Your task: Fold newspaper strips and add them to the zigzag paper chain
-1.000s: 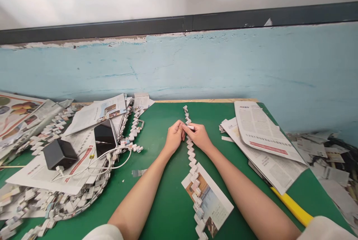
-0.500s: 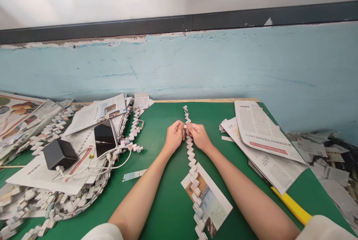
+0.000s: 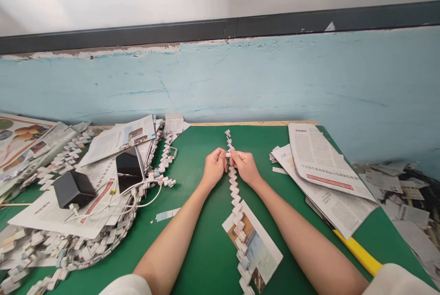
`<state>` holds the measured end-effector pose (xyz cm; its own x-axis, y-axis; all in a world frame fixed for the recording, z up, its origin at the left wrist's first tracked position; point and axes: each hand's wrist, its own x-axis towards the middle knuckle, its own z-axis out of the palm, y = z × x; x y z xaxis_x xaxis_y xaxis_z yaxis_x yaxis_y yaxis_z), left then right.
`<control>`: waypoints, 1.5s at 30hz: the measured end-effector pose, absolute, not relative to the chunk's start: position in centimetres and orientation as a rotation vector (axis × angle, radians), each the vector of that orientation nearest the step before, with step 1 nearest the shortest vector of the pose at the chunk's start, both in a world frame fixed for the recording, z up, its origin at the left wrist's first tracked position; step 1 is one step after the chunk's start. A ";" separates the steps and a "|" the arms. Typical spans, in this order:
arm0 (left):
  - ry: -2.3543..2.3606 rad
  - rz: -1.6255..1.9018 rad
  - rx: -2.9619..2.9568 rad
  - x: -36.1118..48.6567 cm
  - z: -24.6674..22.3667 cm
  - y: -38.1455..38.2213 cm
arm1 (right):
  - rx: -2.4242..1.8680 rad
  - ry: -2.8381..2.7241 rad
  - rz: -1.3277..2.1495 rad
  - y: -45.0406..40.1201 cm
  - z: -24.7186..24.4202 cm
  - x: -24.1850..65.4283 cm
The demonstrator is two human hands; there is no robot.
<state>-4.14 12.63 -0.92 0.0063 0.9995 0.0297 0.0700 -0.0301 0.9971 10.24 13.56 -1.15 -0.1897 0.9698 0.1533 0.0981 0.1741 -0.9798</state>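
My left hand (image 3: 216, 166) and my right hand (image 3: 243, 166) meet over the middle of the green table. Fingers of both are closed, pinching a small folded white paper strip (image 3: 228, 155) that bridges the gap between them. Beneath the hands runs a zigzag paper chain (image 3: 235, 190) of folded newsprint links, from the far side toward me. I cannot tell whether the strip is joined to it. The chain's near part lies over a printed paper sheet (image 3: 264, 249). A pale blue paper strip (image 3: 167, 214) lies beside my left forearm.
On the left, newspapers (image 3: 99, 185), a black phone (image 3: 129, 169), a black charger (image 3: 74, 188) with a white cable and a heap of paper chains (image 3: 103, 244) crowd the table. Newspapers (image 3: 326, 166) and a yellow object (image 3: 359, 251) lie right. Behind stands a blue wall (image 3: 220, 79).
Both hands stay in nearly the same place, with only small finger movement around the folded strip. The pale blue strip by my left forearm has shifted slightly to the right.
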 end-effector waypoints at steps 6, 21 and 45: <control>1.232 1.219 1.229 -4.1 -0.8 12.6 | -1.092 -1.474 1.103 13.6 -1.1 10.2; 1.210 1.244 1.192 -4.2 -0.9 12.7 | -1.029 -1.475 1.124 13.6 -1.0 10.4; 1.285 1.235 1.267 -4.3 -1.4 12.6 | -1.045 -1.526 1.103 13.8 -1.1 10.3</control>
